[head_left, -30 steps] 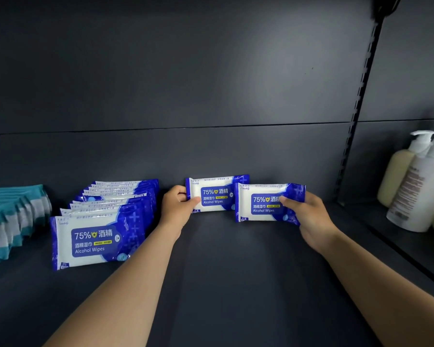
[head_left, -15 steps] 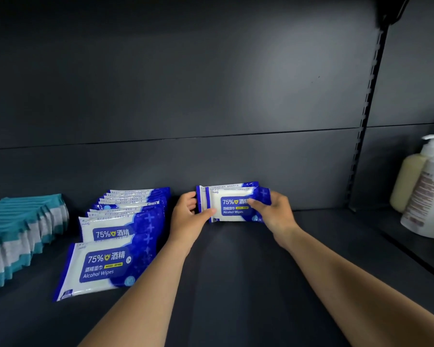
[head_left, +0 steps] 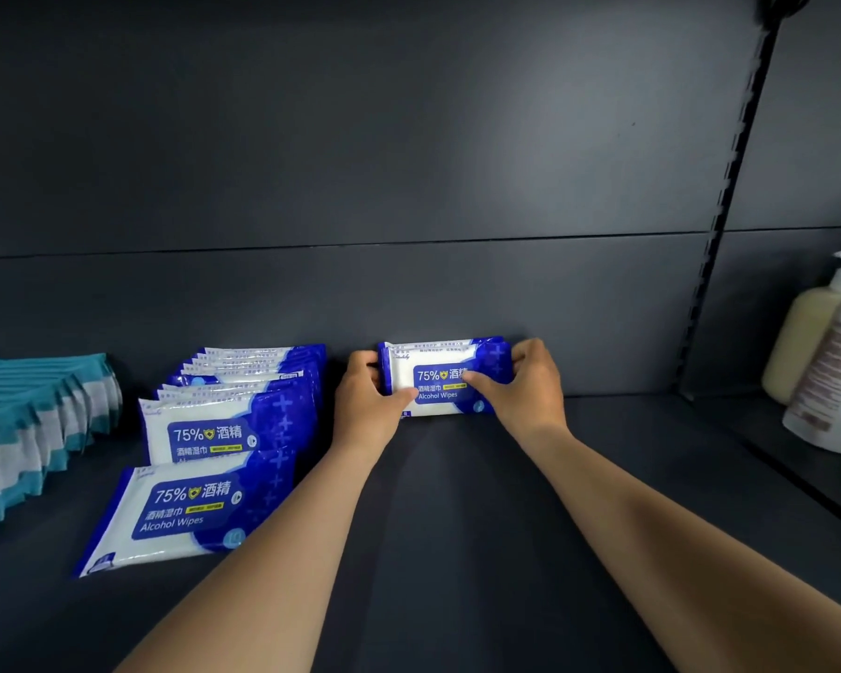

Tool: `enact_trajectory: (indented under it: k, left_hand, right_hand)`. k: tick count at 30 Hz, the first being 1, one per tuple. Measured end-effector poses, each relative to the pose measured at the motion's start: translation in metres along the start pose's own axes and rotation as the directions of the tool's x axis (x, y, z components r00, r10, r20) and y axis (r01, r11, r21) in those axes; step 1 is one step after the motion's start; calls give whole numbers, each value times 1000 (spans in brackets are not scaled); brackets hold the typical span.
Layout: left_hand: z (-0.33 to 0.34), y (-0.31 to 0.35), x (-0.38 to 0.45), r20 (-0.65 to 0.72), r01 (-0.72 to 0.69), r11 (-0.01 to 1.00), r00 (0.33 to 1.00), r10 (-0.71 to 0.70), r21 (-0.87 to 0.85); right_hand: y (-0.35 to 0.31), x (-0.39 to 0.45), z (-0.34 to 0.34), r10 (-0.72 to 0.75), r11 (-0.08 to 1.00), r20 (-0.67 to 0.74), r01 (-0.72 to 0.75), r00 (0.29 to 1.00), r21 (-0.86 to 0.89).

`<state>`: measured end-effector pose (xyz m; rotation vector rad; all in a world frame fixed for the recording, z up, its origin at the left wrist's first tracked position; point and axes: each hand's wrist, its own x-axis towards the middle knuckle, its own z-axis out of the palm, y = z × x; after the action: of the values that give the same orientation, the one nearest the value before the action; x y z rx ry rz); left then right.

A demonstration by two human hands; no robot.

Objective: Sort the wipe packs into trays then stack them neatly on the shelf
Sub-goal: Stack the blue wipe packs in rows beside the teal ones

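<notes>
Wipe packs [head_left: 445,378] upright, count behind front unclear | both hands [head_left: 366,395] [head_left: 523,386] gripping ends

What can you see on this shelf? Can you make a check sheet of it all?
Surface: dark shelf, dark back wall.
Job's things: held wipe packs upright at the back; row of blue wipe packs to their left, leaning.
Clutter: teal packs far left.
Grippers: left hand and right hand grip the held packs' ends.
Cables: nothing seen.
Surroundings: pump bottles right; slotted upright.
</notes>
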<state>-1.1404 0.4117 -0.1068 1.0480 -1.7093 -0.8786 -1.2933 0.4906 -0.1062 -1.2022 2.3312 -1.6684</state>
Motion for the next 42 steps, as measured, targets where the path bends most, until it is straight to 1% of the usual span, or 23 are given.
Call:
enact_trajectory:
  k: [4, 7, 9, 15, 19, 21, 23, 26, 29, 35, 39, 42]
  left_hand:
    - [-4, 4, -5, -35, -40, 997, 999, 42, 60]
    - [-11, 16, -18, -54, -45, 986, 997, 54, 159]
    - [-18, 28, -30, -29, -70, 969, 996, 79, 237]
    - [-45, 69, -85, 130, -145, 900, 986, 100, 412]
    - [-65, 90, -131, 232, -187, 843, 970, 76, 505]
    - [-77, 100, -157, 278, -219, 799, 958, 69, 560]
    - [-91, 108, -184, 302, -249, 757, 951, 71, 605]
    - [-110, 116, -224, 318, -278, 734, 944, 89, 620]
    - [-131, 118, -262, 328, -306, 724, 938, 117, 618]
    - [-167, 84, -356, 388, -356, 754, 910, 145, 553]
    - [-180, 37, -426, 430, -291, 774, 902, 26, 562]
    - [-182, -11, -470, 481, -218, 796, 870, -104, 565]
  right_hand:
    - [-3, -8, -10, -27, 1000, -63, 28, 998, 14]
    - [-4, -21, -27, -74, 994, -46, 69, 996, -89]
    - [-5, -33, -45, -105, 982, -22, 100, 994, -163]
    - [-19, -77, -103, -239, 919, 89, 255, 967, -300]
    - [-40, -115, -137, -307, 878, 161, 344, 938, -332]
    - [-47, -140, -152, -334, 852, 210, 390, 919, -348]
    - [-53, -167, -168, -349, 816, 273, 434, 896, -382]
    - [-62, -209, -190, -357, 749, 370, 500, 858, -435]
    - [-70, -253, -209, -343, 746, 415, 513, 843, -424]
    - [-58, -362, -231, -311, 785, 419, 479, 853, -393]
    - [-22, -436, -229, -216, 790, 503, 453, 837, -414]
    - [14, -478, -221, -135, 810, 565, 419, 814, -410]
